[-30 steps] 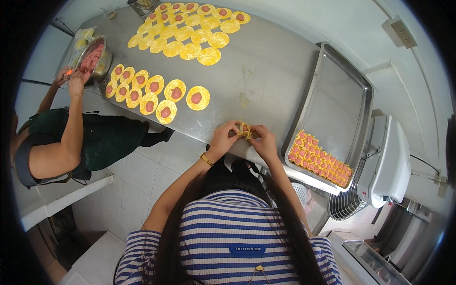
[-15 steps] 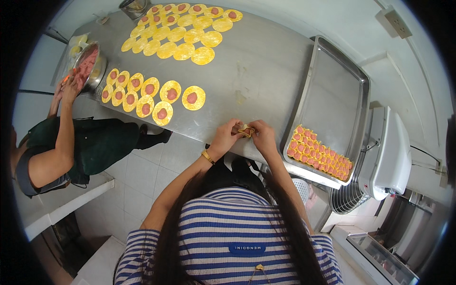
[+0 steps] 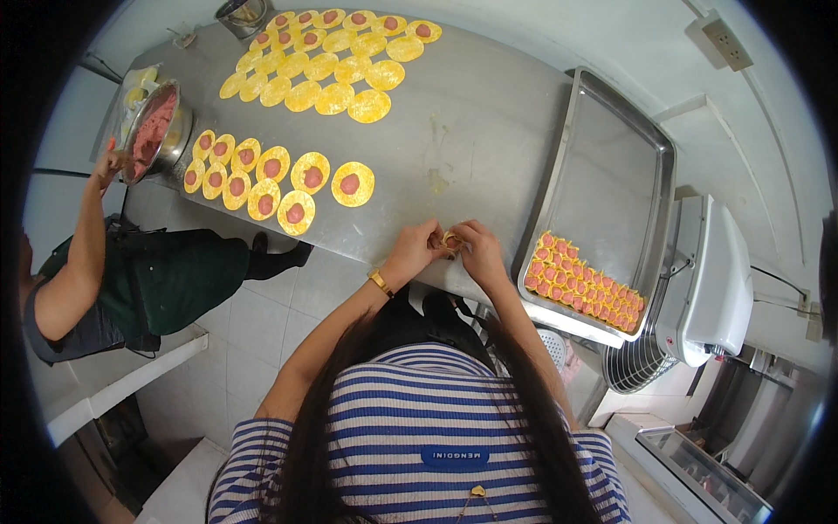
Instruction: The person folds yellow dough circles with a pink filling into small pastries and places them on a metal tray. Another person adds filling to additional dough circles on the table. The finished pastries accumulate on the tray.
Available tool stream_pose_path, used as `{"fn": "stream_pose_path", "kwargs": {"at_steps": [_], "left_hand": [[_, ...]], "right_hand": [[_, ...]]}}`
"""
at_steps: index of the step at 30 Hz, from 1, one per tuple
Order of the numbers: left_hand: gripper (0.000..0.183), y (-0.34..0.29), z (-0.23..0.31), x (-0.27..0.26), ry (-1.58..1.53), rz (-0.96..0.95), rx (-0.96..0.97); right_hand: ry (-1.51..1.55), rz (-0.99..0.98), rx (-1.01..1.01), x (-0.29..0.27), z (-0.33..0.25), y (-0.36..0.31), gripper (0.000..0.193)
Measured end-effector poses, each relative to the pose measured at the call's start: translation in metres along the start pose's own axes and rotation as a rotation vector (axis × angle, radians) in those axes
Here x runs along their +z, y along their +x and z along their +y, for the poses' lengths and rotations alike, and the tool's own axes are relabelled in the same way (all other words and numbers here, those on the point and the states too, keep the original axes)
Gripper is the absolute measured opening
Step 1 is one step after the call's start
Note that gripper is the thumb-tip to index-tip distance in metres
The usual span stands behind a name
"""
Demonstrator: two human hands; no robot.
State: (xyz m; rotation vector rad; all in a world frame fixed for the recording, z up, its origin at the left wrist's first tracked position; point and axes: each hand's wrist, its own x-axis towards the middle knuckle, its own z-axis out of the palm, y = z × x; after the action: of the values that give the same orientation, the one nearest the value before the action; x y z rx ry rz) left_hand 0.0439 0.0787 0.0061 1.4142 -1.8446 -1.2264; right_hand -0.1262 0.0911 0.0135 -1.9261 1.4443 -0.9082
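Between my two hands, over the near edge of the metal table, is a small open-topped dumpling (image 3: 450,240) in a yellow wrapper with pink filling. My left hand (image 3: 414,251) pinches its left side, and my right hand (image 3: 483,251) grips it from the right with bent fingers. Fingers partly hide the dumpling. Nearest on the left lies a yellow round wrapper (image 3: 363,196) with a ball of pink filling on it; several more like it stretch in two rows to the left. Right of my hands, finished dumplings (image 3: 583,284) stand packed in the near end of a metal tray (image 3: 559,148).
Several yellow wrappers (image 3: 368,105), some topped with filling, lie at the far side of the table (image 3: 471,113). On the left a co-worker's hand (image 3: 108,166) is at a steel bowl (image 3: 181,131) of pink filling. A white machine (image 3: 717,279) stands beyond the tray.
My fingers have drawn closer together around the dumpling, and its wrapper looks more gathered. The co-worker has leaned left, and one arm no longer reaches over the bowl.
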Motion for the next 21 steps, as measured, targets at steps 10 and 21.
{"fn": "stream_pose_path", "kwargs": {"at_steps": [10,21], "left_hand": [[0.030,0.002,-0.001,0.000,0.105,0.013,0.054],[0.028,0.000,0.008,0.002,0.046,0.014,-0.019]], "right_hand": [[0.027,-0.036,-0.002,0.002,-0.002,0.003,0.028],[0.009,-0.222,0.096,-0.001,0.003,0.011,0.039]]}}
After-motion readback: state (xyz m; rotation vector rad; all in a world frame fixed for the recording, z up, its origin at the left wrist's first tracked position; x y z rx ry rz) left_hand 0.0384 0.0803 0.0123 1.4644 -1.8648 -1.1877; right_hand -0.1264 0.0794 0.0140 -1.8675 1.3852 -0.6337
